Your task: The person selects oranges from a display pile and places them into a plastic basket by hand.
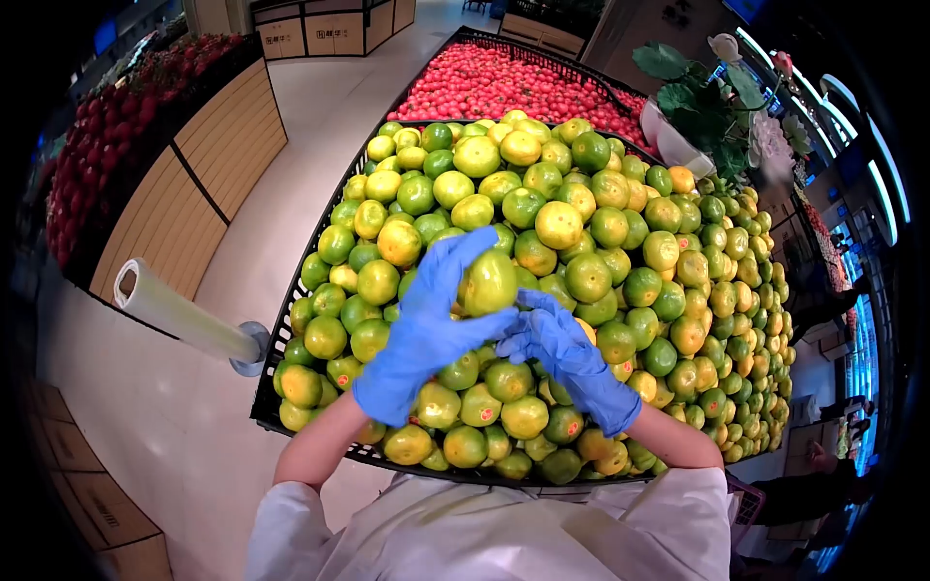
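Note:
My left hand (426, 324), in a blue glove, grips a green-yellow tangerine (487, 283) between thumb and fingers, above the heap. Close beside that fruit is my right hand (562, 347), also gloved in blue, its fingers drawn together in a pinch. Whatever the right fingertips may hold is too small or hidden to make out. Beneath both hands lies a large pile of green and yellow tangerines (523, 382), some with small red stickers, in a black crate (276, 363).
Small red fruits (513, 82) fill the section behind the tangerines. A white planter (673, 140) with artificial flowers stands at the back right. To the left are a roll of plastic bags (184, 310) on a stand and a wooden display (184, 174) of red fruit.

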Action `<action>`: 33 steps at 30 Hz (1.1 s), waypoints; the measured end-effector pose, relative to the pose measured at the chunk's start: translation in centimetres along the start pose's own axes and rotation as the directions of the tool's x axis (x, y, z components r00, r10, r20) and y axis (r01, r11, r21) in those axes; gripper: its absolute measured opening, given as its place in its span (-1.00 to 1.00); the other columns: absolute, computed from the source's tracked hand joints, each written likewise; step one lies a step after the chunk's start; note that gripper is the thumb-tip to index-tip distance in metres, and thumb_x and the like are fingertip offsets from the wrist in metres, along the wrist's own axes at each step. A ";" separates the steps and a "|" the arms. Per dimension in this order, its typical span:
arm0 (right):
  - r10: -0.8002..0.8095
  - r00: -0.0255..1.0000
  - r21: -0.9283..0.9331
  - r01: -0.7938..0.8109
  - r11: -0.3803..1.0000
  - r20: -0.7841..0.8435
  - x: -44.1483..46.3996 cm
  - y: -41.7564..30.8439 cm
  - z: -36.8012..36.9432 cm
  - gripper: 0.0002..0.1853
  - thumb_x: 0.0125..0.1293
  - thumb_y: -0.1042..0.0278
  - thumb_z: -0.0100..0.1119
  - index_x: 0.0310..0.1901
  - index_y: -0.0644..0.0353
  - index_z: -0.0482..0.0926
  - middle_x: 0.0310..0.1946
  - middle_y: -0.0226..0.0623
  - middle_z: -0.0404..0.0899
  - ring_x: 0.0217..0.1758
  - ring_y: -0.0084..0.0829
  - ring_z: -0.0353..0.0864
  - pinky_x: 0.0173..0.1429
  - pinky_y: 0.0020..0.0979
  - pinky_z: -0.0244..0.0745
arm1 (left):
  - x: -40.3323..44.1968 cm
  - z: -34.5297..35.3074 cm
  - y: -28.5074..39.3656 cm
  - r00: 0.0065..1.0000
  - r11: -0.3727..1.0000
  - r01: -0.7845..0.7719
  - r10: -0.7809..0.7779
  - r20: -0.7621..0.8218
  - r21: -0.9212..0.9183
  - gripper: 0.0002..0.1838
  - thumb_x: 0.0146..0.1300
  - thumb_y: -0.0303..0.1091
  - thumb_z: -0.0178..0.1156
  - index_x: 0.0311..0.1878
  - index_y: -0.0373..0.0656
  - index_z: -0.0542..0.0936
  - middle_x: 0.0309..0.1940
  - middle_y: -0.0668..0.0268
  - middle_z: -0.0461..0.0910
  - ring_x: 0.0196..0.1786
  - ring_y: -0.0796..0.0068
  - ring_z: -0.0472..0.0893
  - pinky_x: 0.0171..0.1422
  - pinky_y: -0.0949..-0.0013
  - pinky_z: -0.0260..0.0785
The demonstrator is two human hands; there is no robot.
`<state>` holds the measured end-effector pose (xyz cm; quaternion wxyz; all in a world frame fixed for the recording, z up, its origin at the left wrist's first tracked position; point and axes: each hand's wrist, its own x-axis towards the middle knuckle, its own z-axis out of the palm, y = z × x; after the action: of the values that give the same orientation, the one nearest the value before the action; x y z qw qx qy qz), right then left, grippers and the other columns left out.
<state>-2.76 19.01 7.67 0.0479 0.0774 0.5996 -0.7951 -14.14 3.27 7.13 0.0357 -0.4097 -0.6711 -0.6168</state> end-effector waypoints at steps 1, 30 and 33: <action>0.008 1.000 -0.020 -0.008 1.000 -0.008 -0.3 -0.6 -0.6 -0.57 0.44 0.22 -0.09 0.25 0.22 0.25 0.02 -0.29 0.43 0.02 -0.56 0.43 0.11 -0.50 0.37 | 1.8 -0.3 -1.1 1.000 0.999 -0.013 0.013 0.002 0.048 -0.25 -0.12 -0.33 0.46 0.22 -0.14 0.39 0.11 0.18 0.36 0.19 0.31 0.36 0.26 0.31 0.24; -0.091 0.977 -0.140 0.065 0.988 -0.194 -10.3 1.2 -2.6 -0.65 0.40 0.09 -0.05 -0.05 0.23 0.48 -0.29 -0.38 0.51 -0.25 -0.61 0.45 -0.12 -0.54 0.43 | 14.0 0.2 -13.9 0.892 0.971 -0.145 0.046 0.449 0.188 -0.27 0.23 -0.38 0.12 0.43 -0.14 0.04 0.41 0.17 0.08 0.43 0.26 0.09 0.48 0.31 -0.09; -0.093 0.969 -0.112 0.069 0.991 -0.230 -10.9 1.6 -2.4 -0.66 0.39 0.10 -0.04 -0.08 0.24 0.49 -0.32 -0.39 0.50 -0.29 -0.62 0.44 -0.15 -0.55 0.42 | 14.1 0.1 -15.2 0.884 0.969 -0.169 0.067 0.463 0.182 -0.29 0.27 -0.41 0.07 0.44 -0.13 0.00 0.42 0.17 0.06 0.44 0.26 0.07 0.49 0.32 -0.10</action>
<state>8.38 20.72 7.46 -0.0521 0.1437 0.6440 -0.7496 -32.48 11.95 2.76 -0.0396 -0.5763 -0.6977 -0.4237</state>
